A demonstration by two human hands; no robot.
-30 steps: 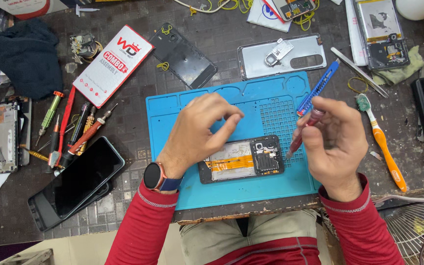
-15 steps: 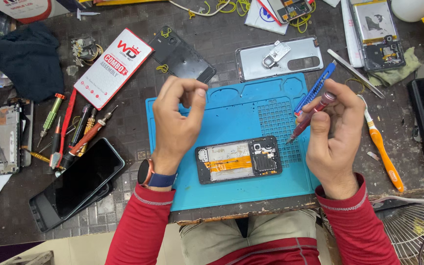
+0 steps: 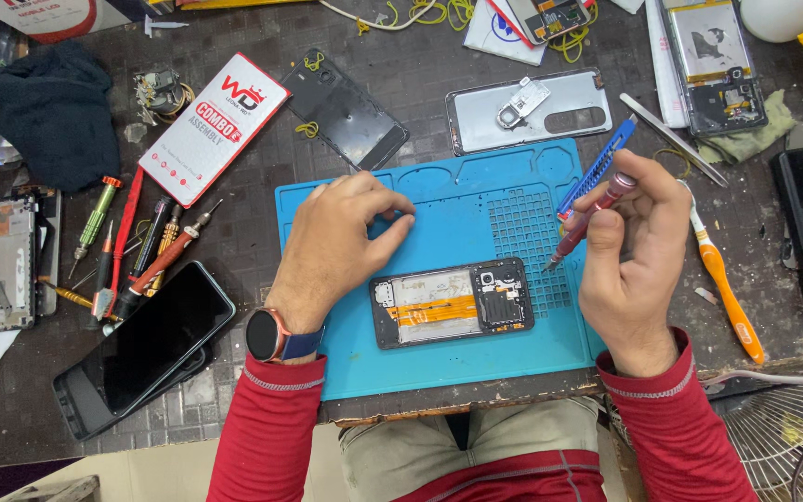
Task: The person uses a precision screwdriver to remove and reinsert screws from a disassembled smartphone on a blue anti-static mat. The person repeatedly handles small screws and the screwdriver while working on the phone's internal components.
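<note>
The right hand's grip is closed around a slim red screwdriver, tip slanting down toward the opened phone that lies just below and to the left of it on the blue repair mat. The left hand rests on the mat above the phone's left end, its grip pinched shut, thumb against fingertips; whether something tiny sits between them I cannot tell.

From where I stand, the risk is a small part slipping out of that pinch, if there is one, and bouncing off the mat into the clutter. The driver tip could also skate across the phone's orange flex and exposed board if it lands off-centre.

Behind the right grip a blue pry tool lies close, and an orange-handled brush sits just to its outer side. To the outer side of the left grip, a row of spare screwdrivers and a dark phone crowd the tabletop.
</note>
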